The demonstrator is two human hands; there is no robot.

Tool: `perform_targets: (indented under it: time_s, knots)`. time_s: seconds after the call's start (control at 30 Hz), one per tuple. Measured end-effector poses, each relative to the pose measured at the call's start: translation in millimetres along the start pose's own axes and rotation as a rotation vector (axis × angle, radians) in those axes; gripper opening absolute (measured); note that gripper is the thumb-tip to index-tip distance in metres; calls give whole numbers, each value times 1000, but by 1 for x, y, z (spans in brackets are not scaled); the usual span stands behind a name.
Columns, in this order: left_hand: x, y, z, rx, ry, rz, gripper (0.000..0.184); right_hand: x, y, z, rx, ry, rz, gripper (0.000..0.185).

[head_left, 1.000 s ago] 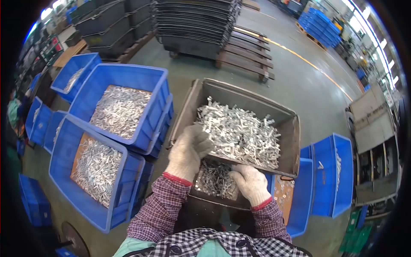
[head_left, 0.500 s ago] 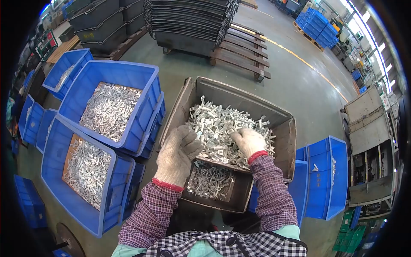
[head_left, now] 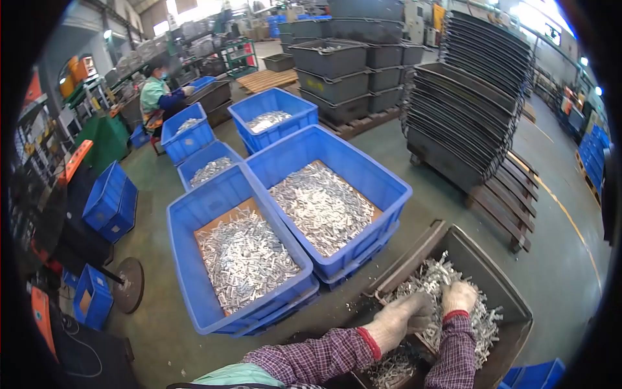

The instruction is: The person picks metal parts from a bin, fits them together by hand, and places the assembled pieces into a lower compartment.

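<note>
A grey bin point(head_left: 512, 292) at lower right holds a heap of small silvery metal parts point(head_left: 489, 324). My right hand point(head_left: 459, 298), in a white knitted glove with a red cuff, is on this heap, its fingers curled down onto the parts; their tips are hidden. Just left of it, my left hand point(head_left: 398, 319) in a matching glove hovers over the bin's near side, fingers apart and slightly bent, with no part visible in it. Below it, a smaller dark tray point(head_left: 418, 376) contains more metal parts, partly covered by my arms.
Two large blue crates point(head_left: 184, 259) point(head_left: 395, 194) of similar metal parts stand left of the bin. Smaller blue crates point(head_left: 304, 113) are behind them. Stacked dark bins point(head_left: 447, 149) rest near a wooden pallet point(head_left: 512, 207). A seated person point(head_left: 155, 94) works at far left.
The view has swung left, so the grey bin and my hands now appear at lower right. My left hand has moved closer to my right hand, which stays at the heap.
</note>
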State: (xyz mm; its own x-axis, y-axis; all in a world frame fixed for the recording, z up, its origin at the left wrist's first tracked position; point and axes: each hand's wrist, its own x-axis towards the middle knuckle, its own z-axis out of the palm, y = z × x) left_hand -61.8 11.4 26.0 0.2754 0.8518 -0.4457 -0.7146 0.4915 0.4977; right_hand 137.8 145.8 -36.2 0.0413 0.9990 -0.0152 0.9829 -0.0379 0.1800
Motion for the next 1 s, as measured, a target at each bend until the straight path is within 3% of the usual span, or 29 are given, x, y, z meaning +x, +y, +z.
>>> perform_targets:
  time_s: [0.23, 0.4, 0.63, 0.77, 0.8, 0.83, 0.9, 1.0]
  knots:
    - [-8, -7, 1, -1, -44, -18, 52, -19, 18, -11, -116, -3, 1, 59]
    - [-4, -20, -1, 13, -15, -76, 51, -13, 36, 14, 51, -27, -23, 56]
    - [7, -25, -8, 24, -70, -70, 54, -15, 26, -18, 67, -267, -72, 56]
    - [6, -38, -5, 31, -91, -69, 57, -15, 45, 1, 13, -177, -102, 57]
    - [9, -45, -2, 24, -128, -83, 56, -27, 57, -9, 97, -96, -39, 56]
    - [8, -49, -1, 17, -165, -97, 55, -43, 64, -33, 302, 25, -81, 40]
    - [-11, -44, 8, -4, -152, -113, 53, -72, 62, -92, 529, 17, 65, 40]
    - [-27, -25, 16, 36, -74, -78, 53, -78, 90, -57, 295, 129, -11, 32]
